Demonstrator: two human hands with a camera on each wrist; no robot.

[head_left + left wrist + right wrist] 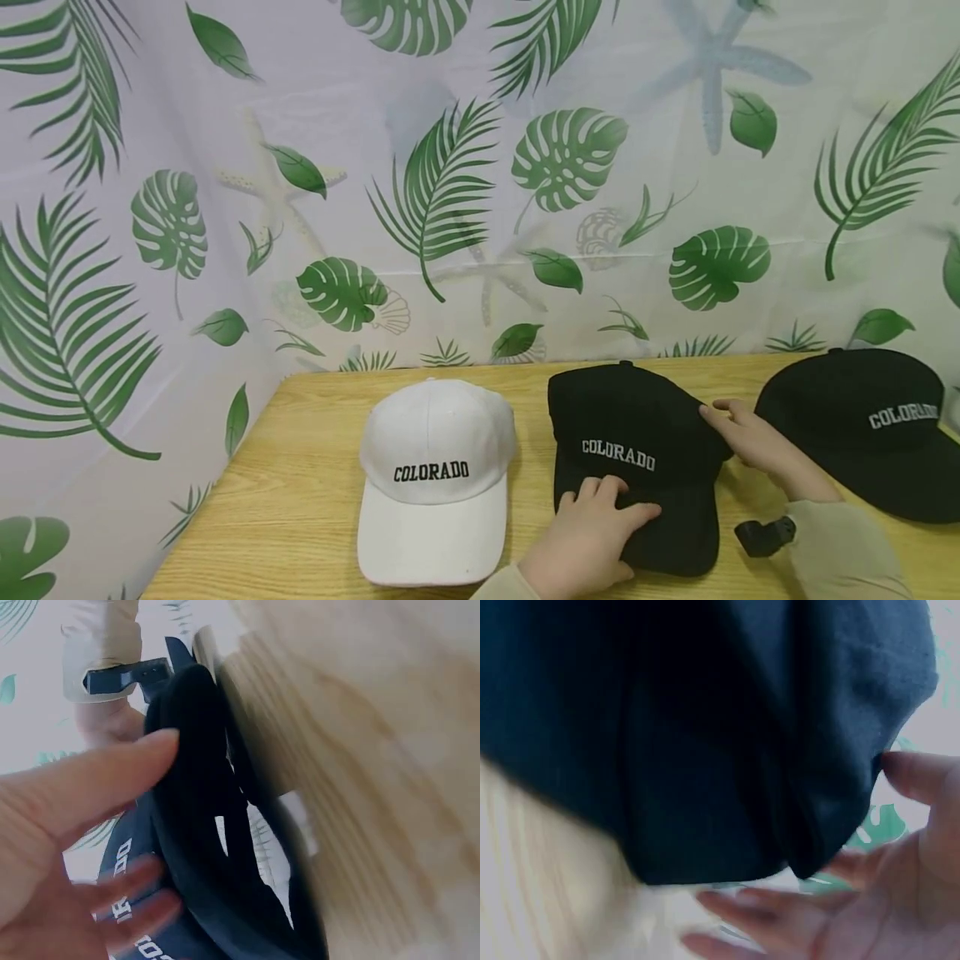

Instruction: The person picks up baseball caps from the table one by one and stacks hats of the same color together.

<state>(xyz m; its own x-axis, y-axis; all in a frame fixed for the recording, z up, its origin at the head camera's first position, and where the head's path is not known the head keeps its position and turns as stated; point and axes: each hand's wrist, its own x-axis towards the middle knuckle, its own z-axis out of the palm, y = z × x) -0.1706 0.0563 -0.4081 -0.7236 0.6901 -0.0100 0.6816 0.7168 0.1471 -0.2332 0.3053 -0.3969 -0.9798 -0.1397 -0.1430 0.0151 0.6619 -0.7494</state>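
Observation:
A black baseball cap (630, 408) with white COLORADO lettering sits on the wooden table, brim toward me. My left hand (588, 533) lies over its brim with fingers spread; in the left wrist view the thumb (154, 754) touches the brim edge and the other fingers reach over the lettered front. At the cap's right side is my right hand (761, 442), fingers extended. The right wrist view shows its thumb touching the dark cloth (840, 735), with the other fingers straight below the cap's edge.
On the left stands a white COLORADO cap (435, 442), close to the middle cap. A second black COLORADO cap (847, 408) lies on the right, near my right forearm. Behind the wooden table (277, 500) hangs a leaf-patterned cloth (465, 183). A black wrist device (765, 537) sits at my right cuff.

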